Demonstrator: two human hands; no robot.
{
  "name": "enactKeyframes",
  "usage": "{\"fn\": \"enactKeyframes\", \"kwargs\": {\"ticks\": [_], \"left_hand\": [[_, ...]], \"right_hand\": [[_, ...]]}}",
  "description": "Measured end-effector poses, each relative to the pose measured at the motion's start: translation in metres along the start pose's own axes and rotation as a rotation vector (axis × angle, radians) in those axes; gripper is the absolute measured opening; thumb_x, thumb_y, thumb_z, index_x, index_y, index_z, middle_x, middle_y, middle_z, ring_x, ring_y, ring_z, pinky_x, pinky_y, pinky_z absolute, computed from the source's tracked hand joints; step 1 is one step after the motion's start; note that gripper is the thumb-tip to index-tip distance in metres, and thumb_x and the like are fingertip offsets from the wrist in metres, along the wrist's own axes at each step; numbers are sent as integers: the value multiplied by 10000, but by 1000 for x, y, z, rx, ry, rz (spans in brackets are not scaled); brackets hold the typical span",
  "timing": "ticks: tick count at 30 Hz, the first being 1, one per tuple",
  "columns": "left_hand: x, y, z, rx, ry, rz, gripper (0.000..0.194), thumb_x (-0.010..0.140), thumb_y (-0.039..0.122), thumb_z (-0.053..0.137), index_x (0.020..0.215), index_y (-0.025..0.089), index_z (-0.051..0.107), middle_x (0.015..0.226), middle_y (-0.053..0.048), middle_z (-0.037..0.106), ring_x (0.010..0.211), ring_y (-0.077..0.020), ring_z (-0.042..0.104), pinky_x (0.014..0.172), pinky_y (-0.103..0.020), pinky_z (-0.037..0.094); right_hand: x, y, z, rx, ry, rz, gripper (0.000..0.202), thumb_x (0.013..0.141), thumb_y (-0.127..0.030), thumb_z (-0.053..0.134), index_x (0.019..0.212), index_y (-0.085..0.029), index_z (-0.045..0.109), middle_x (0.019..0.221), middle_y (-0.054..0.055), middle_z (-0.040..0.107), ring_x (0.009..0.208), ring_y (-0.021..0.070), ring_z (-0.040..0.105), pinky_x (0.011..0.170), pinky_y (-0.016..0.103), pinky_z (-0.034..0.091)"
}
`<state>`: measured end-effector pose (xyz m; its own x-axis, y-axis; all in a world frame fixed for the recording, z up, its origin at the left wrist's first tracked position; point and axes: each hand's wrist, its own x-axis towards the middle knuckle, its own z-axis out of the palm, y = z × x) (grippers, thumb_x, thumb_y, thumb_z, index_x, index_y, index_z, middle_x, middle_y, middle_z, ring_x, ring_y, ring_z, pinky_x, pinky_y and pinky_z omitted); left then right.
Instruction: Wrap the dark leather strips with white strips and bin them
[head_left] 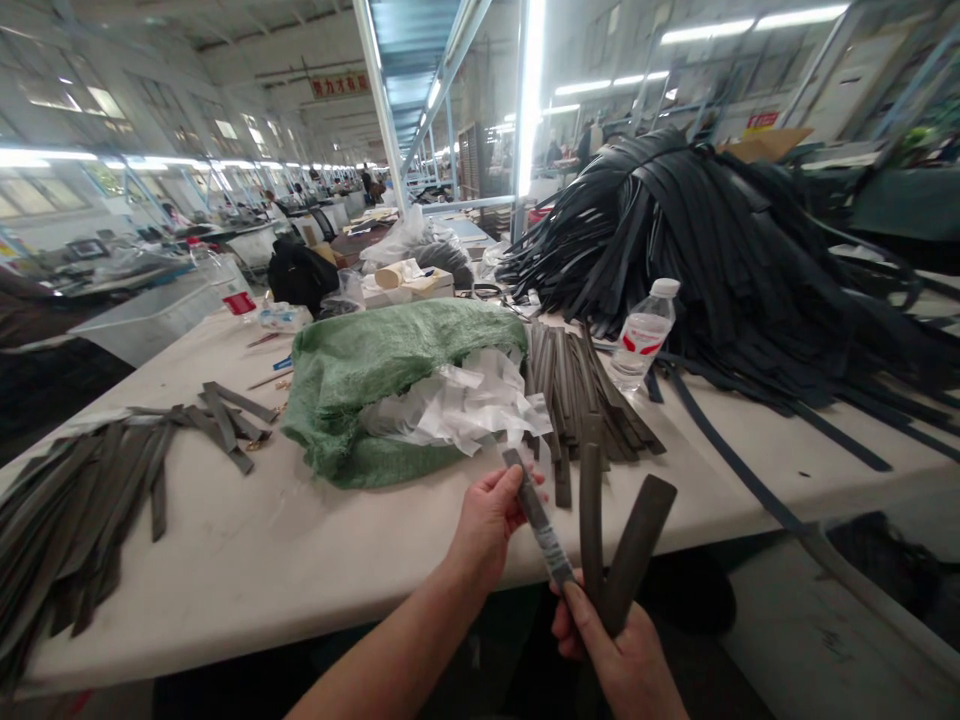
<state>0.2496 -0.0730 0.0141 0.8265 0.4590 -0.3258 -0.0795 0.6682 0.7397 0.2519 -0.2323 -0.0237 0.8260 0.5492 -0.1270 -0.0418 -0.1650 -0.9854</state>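
My left hand [491, 515] pinches the upper end of a narrow dark strip [534, 505], which has clear, shiny plastic around its lower part. Lower right, my right hand [611, 635] grips the strip's bottom end between thumb and fingers. Two more dark brown strips [636, 545] stand up out of the right hand. Just beyond the left hand, white plastic pieces [457, 400] spill from the torn opening of a green woven sack [375, 345]. A fan of brown strips [577, 385] lies right of the sack.
More brown strips [97, 500] are piled at the table's left. A large heap of black straps [675, 220] fills the right, with a water bottle [645, 335] before it. Another bottle [234, 285] stands at the far left. A pale bin [840, 610] is below the right edge.
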Motion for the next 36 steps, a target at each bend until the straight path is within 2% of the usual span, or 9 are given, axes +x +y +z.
{"fn": "enactKeyframes", "kwargs": {"ticks": [4,10,16,22,26,27,30,33,36], "left_hand": [[-9,-9,2,38,-24,-86,446,680,450,785,929,87,713,868,-131,717,677,-164,655,647,-257,512],[-14,-3,3,8,-1,-53,469,648,449,808,967,121,704,971,-121,716,677,-156,661,641,-248,509],[-13,-2,2,8,-15,-41,462,665,445,799,947,94,697,828,-116,716,691,-177,669,681,-269,514],[-10,31,-15,58,-6,2,432,670,461,784,903,113,679,707,-54,671,573,-132,622,583,-232,475],[-15,50,-27,224,-102,-42,393,711,467,741,858,108,679,664,-50,651,498,-104,574,505,-208,422],[-18,53,-28,263,-133,-65,384,722,467,728,854,109,679,658,-49,649,484,-101,565,493,-207,413],[-27,61,-30,334,-205,-129,367,733,468,712,845,121,672,650,-45,645,461,-102,553,468,-209,400],[-35,69,-33,331,-217,-168,356,727,460,717,827,124,660,640,-40,634,454,-93,539,465,-200,397],[-43,74,-42,301,-218,-205,366,720,463,726,818,117,658,635,-36,621,453,-82,531,460,-185,389]], "right_hand": [[5,-7,1,-46,17,-13,482,870,-580,543,685,-147,647,594,63,641,503,171,619,498,252,517],[0,5,-1,22,-38,-9,450,882,-564,540,871,-133,666,603,39,637,495,169,616,484,256,525],[8,-14,3,-3,-49,7,485,864,-595,546,769,-137,675,590,48,644,495,170,613,495,252,502],[47,-46,-16,5,-69,7,518,876,-614,509,920,-143,720,750,96,721,683,236,681,631,313,550],[75,-69,-22,-7,-133,-174,444,889,-569,529,989,-178,712,818,96,723,935,276,678,688,299,547],[82,-75,-21,-15,-163,-223,443,903,-551,517,1074,-183,693,785,81,718,920,263,682,703,299,544],[99,-85,-9,-91,-304,-294,508,943,-514,452,1290,-166,576,656,21,686,662,193,684,700,307,542],[111,-83,4,-232,-366,-359,486,949,-510,409,1191,-151,631,690,23,687,626,175,674,641,280,537],[119,-72,15,-321,-262,-403,440,921,-516,448,954,-147,686,684,28,664,535,160,616,525,260,485]]}}
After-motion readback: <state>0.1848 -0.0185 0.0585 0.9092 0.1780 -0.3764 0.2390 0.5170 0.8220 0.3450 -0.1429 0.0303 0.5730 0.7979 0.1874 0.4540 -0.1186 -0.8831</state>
